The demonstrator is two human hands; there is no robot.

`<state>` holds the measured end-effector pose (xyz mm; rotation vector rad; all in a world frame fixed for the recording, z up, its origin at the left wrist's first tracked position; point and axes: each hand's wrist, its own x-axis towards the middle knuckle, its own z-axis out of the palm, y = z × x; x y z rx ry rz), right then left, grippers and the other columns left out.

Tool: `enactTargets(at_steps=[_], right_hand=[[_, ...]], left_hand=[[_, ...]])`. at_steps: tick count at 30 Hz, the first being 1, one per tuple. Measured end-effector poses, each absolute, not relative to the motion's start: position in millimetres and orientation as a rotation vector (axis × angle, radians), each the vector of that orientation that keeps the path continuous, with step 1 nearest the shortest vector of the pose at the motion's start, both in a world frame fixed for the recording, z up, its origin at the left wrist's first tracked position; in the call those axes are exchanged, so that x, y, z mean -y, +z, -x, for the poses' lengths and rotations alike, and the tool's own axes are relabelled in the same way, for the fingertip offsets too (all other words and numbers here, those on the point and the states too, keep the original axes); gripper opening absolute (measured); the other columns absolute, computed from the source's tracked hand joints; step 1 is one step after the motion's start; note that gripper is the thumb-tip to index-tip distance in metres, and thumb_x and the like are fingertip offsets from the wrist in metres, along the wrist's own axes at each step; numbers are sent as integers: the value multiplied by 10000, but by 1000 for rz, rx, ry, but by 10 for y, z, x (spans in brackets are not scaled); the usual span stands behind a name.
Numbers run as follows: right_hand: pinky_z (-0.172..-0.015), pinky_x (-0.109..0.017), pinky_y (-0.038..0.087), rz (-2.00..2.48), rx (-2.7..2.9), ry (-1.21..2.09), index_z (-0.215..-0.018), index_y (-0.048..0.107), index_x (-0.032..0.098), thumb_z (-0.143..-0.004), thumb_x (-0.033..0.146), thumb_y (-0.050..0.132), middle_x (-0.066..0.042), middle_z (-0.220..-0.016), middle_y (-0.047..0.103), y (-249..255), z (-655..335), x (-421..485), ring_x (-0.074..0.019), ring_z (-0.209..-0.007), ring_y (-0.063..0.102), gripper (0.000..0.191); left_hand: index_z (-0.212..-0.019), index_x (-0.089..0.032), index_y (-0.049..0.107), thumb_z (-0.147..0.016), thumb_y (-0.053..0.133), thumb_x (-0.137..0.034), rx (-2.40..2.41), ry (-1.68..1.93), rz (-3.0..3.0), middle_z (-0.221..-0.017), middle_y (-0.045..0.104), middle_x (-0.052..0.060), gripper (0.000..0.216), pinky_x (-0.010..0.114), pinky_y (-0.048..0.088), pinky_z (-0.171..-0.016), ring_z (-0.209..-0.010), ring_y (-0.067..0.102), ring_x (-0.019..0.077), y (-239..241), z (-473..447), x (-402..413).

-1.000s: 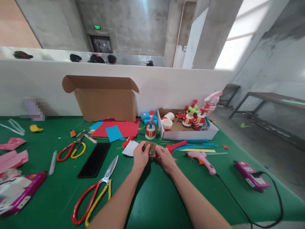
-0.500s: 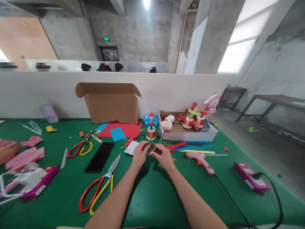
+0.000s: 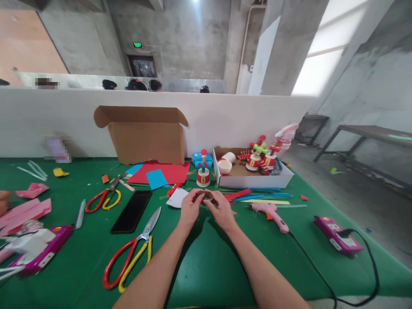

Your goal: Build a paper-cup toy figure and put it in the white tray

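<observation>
Both hands meet above the green table and pinch a small brown piece of cardboard (image 3: 204, 192) between thumbs and fingertips. My left hand (image 3: 190, 208) holds its left side, and my right hand (image 3: 221, 209) its right side. Fingers cover most of the piece, so its full shape is hidden. Just beyond stands a red and white paper-cup figure (image 3: 203, 177) with springy paper arms. White paper (image 3: 177, 198) lies beside my left hand. A pink hot glue gun (image 3: 271, 214) rests to the right of my right hand.
Large scissors (image 3: 141, 244), a black phone (image 3: 131, 212) and smaller scissors (image 3: 106, 196) lie left. A white-sided box (image 3: 257, 182) holds cups and figures. Red paper (image 3: 144, 174) lies before a cardboard lid (image 3: 146, 141). Power strips (image 3: 338, 235) sit at both sides. Another person's hand (image 3: 4, 201) is far left.
My fingers have closed in around the brown cardboard, and less of it shows. The camera view has shifted slightly. The other person's hand has moved left, partly out of view.
</observation>
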<state>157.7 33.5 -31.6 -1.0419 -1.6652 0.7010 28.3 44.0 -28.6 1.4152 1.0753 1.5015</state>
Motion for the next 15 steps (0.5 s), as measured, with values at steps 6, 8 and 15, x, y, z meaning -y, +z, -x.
enactTargets(at_steps=[6,8,15], right_hand=[[-766,-312,484,1054,1663,649,-1111,647,235,-858,379,553,-62,-938,622,-304,-1564,-319,-183,-820,579,305],[-734,-308,495,1042,1668,712,-1197,593,243,-839,384,578,-57,-954,616,-288,-1591,-330,-164,-749,568,384],[-731,-298,488,948,1710,802,-1106,616,235,-797,303,605,-51,-937,619,-235,-1696,-365,-167,-803,576,317]], left_hand=[[-794,-179,616,-765,592,-358,-1045,1477,-1389,-717,655,-1,182,240,487,-632,-644,591,126,-265,-270,-434],[-809,-177,601,-770,587,-380,-1040,1487,-1360,-716,653,4,206,244,489,-629,-660,602,133,-241,-233,-456],[-892,-163,583,-665,645,-387,-1023,1401,-1198,-650,627,-12,325,226,449,-471,-510,546,114,-240,-86,-566]])
